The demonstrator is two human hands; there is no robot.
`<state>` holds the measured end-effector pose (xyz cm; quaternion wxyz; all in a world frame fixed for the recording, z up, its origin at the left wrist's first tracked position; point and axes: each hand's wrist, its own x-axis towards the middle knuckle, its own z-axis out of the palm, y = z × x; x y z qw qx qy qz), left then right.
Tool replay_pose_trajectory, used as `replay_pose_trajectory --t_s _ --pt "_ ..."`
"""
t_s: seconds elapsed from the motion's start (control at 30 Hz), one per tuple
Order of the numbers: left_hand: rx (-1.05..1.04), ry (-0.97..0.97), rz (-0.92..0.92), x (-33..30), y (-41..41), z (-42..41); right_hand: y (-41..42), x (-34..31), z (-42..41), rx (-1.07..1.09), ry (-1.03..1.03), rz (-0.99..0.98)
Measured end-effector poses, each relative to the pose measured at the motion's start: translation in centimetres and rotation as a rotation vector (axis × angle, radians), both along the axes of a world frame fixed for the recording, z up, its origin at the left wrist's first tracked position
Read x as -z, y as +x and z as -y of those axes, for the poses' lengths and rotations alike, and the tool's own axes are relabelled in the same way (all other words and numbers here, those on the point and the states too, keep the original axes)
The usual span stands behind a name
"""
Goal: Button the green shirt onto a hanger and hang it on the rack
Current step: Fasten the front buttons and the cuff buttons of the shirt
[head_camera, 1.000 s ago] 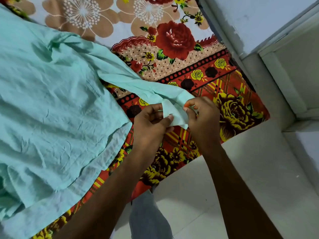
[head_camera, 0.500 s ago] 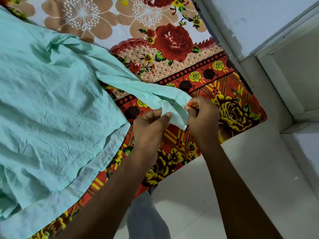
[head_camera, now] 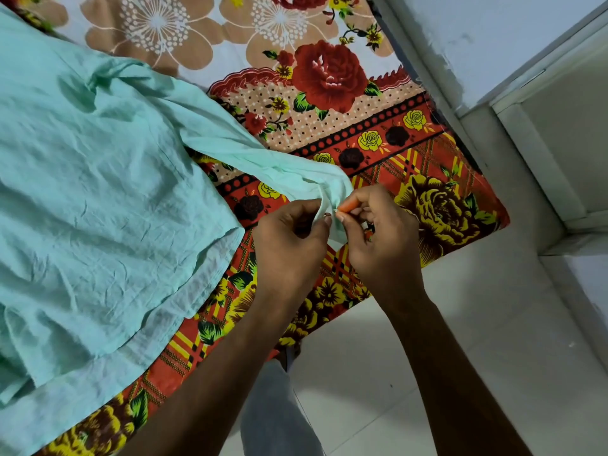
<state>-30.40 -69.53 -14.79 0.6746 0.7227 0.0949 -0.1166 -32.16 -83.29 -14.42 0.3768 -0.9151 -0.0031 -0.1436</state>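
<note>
Both hands have drawn closer together on the sleeve cuff (head_camera: 330, 195), bunching its cloth more tightly than a second ago. Left hand (head_camera: 289, 238) and right hand (head_camera: 383, 238) each pinch the cuff between thumb and fingertips. Beyond them, the green shirt (head_camera: 98, 199) lies spread across a floral bedsheet (head_camera: 329, 103), beside a pale wall (head_camera: 493, 34).

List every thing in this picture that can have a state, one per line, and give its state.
green shirt: spread out and wrinkled on the bedsheet, not on a hanger
sleeve cuff: lifted off the sheet, pinched between both hands
left hand: shut on the cuff
right hand: shut on the cuff edge
floral bedsheet: laid flat, partly covered by the shirt
</note>
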Motion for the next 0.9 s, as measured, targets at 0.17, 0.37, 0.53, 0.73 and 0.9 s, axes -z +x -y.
replay_pose_trajectory --t_s 0.17,0.37,0.53,0.73,0.9 --pt "-0.005 0.096 0.051 0.1 -0.8 -0.1 -0.5 0.3 -0.3 -0.023 0.023 -0.009" --pt "-0.028 0.205 0.119 0.3 -1.0 0.0 -1.1 0.2 -0.8 -0.011 -0.008 0.01" --pt "0.025 0.142 0.117 -0.1 -1.1 0.2 -1.2 0.2 -0.8 0.032 -0.006 0.007" --pt "0.109 0.001 0.076 0.4 -0.7 -0.6 -1.1 0.2 -0.4 0.069 0.099 0.013" --pt "0.185 -0.096 0.073 0.3 -0.5 -1.2 -1.4 0.4 0.1 0.093 0.16 0.023"
